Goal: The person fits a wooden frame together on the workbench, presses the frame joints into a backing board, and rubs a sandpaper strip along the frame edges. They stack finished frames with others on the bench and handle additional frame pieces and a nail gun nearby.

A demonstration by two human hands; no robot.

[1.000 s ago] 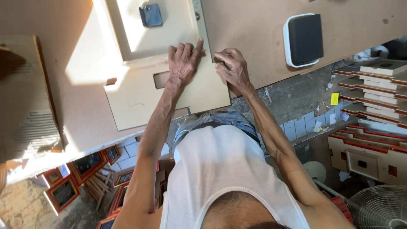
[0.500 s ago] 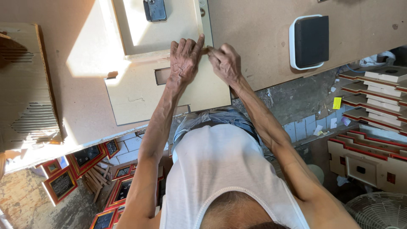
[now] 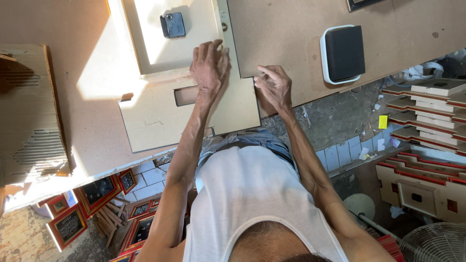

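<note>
— Two hands on one board, is that right?

— Yes. The left hand (image 3: 209,65) lies flat on the thin board (image 3: 160,114), fingers together and stretched out, pressing down near its top edge beside the rectangular cut-out (image 3: 186,95). The right hand (image 3: 274,85) sits at the board's right corner, fingers curled and pinched close; whether they clamp the edge or only touch it, I cannot tell.

— Where does the board lie?

— On the brown worktable (image 3: 291,48), near its front edge, with its lower corner jutting slightly past the edge towards the person. A pale frame (image 3: 145,43) lies just above it, with a small dark clock part (image 3: 173,24) resting on it.

— How would it handle?

— I judge it light and stiff, pressed fibreboard by the look, smooth enough to slide on the table. Thin sheet like that may snap at the narrow strip above the cut-out, so the solid edges or corners seem the safer hold, with a flat palm to steady it.

— Anything else nearby?

— A black pad in a white tray (image 3: 343,53) well to the right, corrugated cardboard (image 3: 29,111) at the left, and red frames (image 3: 68,223) on the floor below.
</note>
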